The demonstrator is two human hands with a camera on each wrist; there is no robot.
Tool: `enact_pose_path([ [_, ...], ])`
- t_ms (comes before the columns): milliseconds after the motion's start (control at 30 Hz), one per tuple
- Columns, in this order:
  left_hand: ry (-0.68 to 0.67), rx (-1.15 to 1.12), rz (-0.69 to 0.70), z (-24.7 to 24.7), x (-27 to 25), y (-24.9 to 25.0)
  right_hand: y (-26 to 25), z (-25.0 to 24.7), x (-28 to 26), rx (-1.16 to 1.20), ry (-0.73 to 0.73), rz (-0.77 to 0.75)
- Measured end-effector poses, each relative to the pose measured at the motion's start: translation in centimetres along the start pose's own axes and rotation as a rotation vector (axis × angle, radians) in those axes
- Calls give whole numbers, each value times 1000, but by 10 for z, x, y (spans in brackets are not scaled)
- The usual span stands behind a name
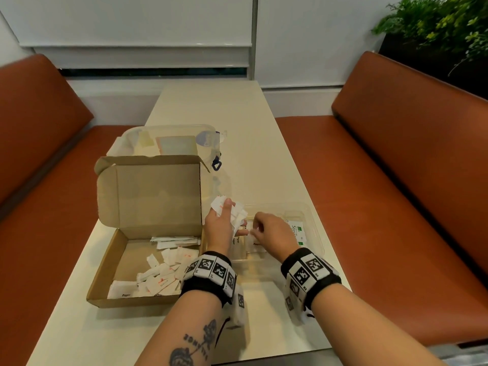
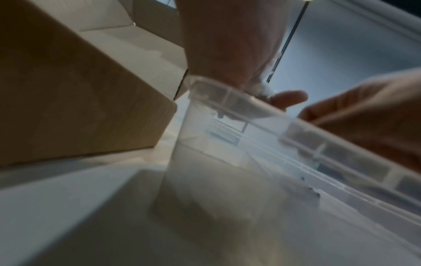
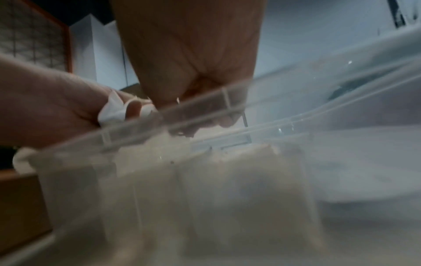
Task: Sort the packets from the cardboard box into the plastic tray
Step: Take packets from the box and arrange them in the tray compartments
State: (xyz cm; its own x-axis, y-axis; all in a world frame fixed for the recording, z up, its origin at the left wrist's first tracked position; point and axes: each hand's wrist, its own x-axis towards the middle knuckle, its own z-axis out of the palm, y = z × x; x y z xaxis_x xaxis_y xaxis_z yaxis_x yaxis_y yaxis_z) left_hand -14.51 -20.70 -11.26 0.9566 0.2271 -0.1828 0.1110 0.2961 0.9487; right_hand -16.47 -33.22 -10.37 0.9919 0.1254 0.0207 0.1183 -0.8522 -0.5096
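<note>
1. Head view: a pale table (image 1: 237, 122) runs away from the viewer between two brown benches (image 1: 396, 165). The open cardboard box (image 1: 148, 233) sits on the table with its lid standing upright at the back. Behind the box lies a clear lidded container (image 1: 169, 141); a green plant (image 1: 443, 30) fills the corner far beyond it. Loose white packets (image 1: 163, 270) cover the box floor. Just beside the box, on the side away from the near bench, stands the clear plastic tray (image 1: 317, 233), with a few packets already standing in its compartments and a green-and-white sachet (image 1: 297, 229) at its far end. Both hands hover over the tray end nearest the box. The left hand (image 1: 220, 223) holds a fanned bunch of packets (image 1: 232, 210), fingers curled round them. The right hand (image 1: 272, 231) has its fingertips drawn together on a single packet (image 1: 252, 236), just beside the left hand. Both wrists wear black bands with square markers.

2. Left wrist view: blurred. The box wall (image 2: 86, 111) rises close beside the tray rim (image 2: 250, 115), which crosses in front of the fingers. The left hand (image 2: 232, 46) grips white paper above the rim; the right hand (image 2: 369, 122) is near it.

3. Right wrist view: blurred. The tray rim (image 3: 182, 115) hides the fingertips. The right hand (image 3: 191, 54) reaches down into the tray, fingers bunched narrow; the left hand (image 3: 52, 104) clutches white packets (image 3: 114, 108) beside it. Pale packets stand inside the tray compartments below.
</note>
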Motion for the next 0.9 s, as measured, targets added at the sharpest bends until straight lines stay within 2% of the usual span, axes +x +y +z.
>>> enact_pose_path([
  [67,-49,0,-58,2,-1,2,-5,-6,2,135,142,3],
  [133,-97,-30,-138,5,-4,3,-11,-13,6,244,225,9],
  [300,-118,-52,-215,7,-8,2,-15,-21,4,277,282,-42],
  [467,-110,-147,-274,9,-11,9,-18,-18,-8,329,93,-121],
  [667,-145,-239,-404,12,-13,12,-14,-12,-9,227,119,-95],
  [800,-182,-147,-381,13,-19,7,-12,-10,-8,124,110,-64],
  [900,-164,-113,-344,12,-20,6,-11,-11,-10,158,108,-38],
])
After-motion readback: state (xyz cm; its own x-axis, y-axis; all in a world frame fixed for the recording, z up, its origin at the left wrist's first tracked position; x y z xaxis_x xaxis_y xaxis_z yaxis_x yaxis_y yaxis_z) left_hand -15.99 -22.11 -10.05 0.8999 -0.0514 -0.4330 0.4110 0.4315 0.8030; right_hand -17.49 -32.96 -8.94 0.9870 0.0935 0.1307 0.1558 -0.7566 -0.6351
